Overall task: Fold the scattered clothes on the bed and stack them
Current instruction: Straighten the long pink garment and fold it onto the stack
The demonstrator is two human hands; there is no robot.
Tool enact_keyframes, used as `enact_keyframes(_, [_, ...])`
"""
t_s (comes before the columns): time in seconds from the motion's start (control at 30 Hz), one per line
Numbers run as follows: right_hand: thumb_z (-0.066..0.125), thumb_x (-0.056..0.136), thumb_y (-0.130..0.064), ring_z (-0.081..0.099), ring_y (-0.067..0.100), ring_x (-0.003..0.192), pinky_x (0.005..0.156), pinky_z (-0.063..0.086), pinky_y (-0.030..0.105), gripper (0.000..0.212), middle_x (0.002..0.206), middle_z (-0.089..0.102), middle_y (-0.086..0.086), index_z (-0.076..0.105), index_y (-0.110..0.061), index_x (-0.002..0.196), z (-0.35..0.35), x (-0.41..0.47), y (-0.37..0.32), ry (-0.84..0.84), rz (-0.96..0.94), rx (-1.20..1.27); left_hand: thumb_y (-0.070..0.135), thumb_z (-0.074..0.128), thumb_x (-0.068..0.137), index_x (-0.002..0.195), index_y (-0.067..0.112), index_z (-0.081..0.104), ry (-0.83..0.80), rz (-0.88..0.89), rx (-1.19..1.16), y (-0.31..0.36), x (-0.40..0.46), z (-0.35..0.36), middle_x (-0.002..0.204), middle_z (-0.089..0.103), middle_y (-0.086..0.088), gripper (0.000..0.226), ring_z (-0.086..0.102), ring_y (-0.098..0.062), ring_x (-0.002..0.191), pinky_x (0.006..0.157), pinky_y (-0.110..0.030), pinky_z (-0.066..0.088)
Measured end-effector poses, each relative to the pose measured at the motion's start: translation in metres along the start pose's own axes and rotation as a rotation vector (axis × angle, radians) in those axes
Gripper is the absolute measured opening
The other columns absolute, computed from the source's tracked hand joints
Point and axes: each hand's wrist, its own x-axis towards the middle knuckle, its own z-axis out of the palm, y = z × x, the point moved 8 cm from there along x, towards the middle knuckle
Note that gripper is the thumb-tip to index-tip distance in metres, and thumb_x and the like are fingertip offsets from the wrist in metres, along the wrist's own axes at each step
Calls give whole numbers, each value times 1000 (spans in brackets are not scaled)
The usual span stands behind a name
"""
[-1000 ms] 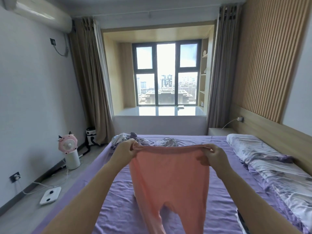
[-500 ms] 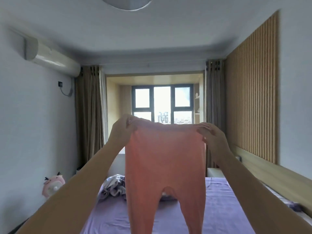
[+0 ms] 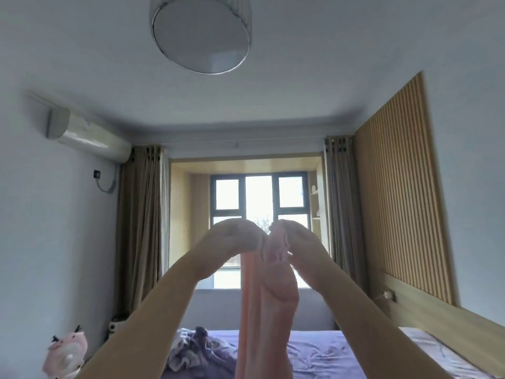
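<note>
A pair of pink trousers (image 3: 266,310) hangs straight down in front of me, folded lengthwise with the two legs together. My left hand (image 3: 235,236) and my right hand (image 3: 293,239) are raised high and almost touch, each gripping a waistband corner. Below lies the bed with a purple sheet (image 3: 322,356). A heap of crumpled grey and white clothes (image 3: 194,348) sits at the far left of the bed.
A pillow (image 3: 434,348) lies along the wooden headboard on the right. A pink plush-topped fan (image 3: 67,351) stands on the floor at the left. Curtains frame the window behind the bed, and a round ceiling lamp (image 3: 200,34) hangs overhead.
My hands have come together, bringing the waistband corners side by side, so the spread trousers now hang folded in half. The view has tilted further up towards the ceiling.
</note>
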Motion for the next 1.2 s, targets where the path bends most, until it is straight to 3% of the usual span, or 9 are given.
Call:
enact_keyframes(0.23, [57,94,-21,64,11,75,65,50,20,17,84,67,3,68,-8,93,14,-28,61,65,146,-10,31,70,83,96,14,68,120,-168,-90,-60,-37,18,107,65,-14,22,67,-29,92,86,-43,55])
enact_keyframes(0.37, [54,95,-22,62,4,67,62,48,15,19,75,66,-9,67,-22,82,18,-34,71,80,201,-130,28,69,85,102,3,61,103,-239,-153,-79,-51,28,106,66,-24,31,66,-38,95,88,-48,54])
enact_keyframes(0.43, [56,93,-24,65,2,69,60,50,16,10,83,68,-8,66,-21,94,15,-37,81,115,281,-134,25,71,84,100,1,61,144,-253,-154,-85,-55,29,104,67,-25,30,66,-41,94,86,-49,55])
enact_keyframes(0.57, [73,80,-34,64,10,63,54,49,18,41,82,65,1,57,-6,105,8,-58,96,205,419,-55,20,75,81,88,6,67,279,-271,-78,-95,-65,26,100,68,-22,18,68,-33,84,83,-50,56])
enact_keyframes(0.7, [73,68,-56,67,5,85,71,52,22,55,99,66,-5,55,-23,107,14,-89,110,121,503,-180,12,76,78,91,8,64,395,-337,-60,-111,-77,24,91,66,-10,18,64,-22,76,77,-42,59])
enact_keyframes(0.8, [75,75,-25,61,7,101,83,53,29,68,114,60,-6,39,-27,132,30,-110,121,-35,380,-480,8,69,85,99,7,64,401,-354,-87,-122,-85,27,90,65,-10,15,63,-20,75,70,-35,59])
enact_keyframes(0.9, [59,77,-8,61,18,81,73,51,32,53,95,63,0,45,-20,126,24,-130,133,17,404,-728,7,68,85,94,5,68,379,-391,-2,-136,-95,28,83,67,-12,9,63,-21,74,73,-38,59])
enact_keyframes(1.07, [60,76,0,58,21,69,72,52,39,17,74,63,9,68,-8,88,8,-150,152,137,526,-559,6,71,82,88,5,69,275,-516,90,-169,-130,26,92,69,-15,6,63,-22,85,88,-48,53])
enact_keyframes(1.2, [66,79,5,59,17,75,66,48,24,17,80,67,7,67,-8,90,11,-167,167,193,582,-252,0,71,80,105,1,58,214,-673,90,-193,-169,30,88,66,-9,28,64,-16,77,75,-30,56])
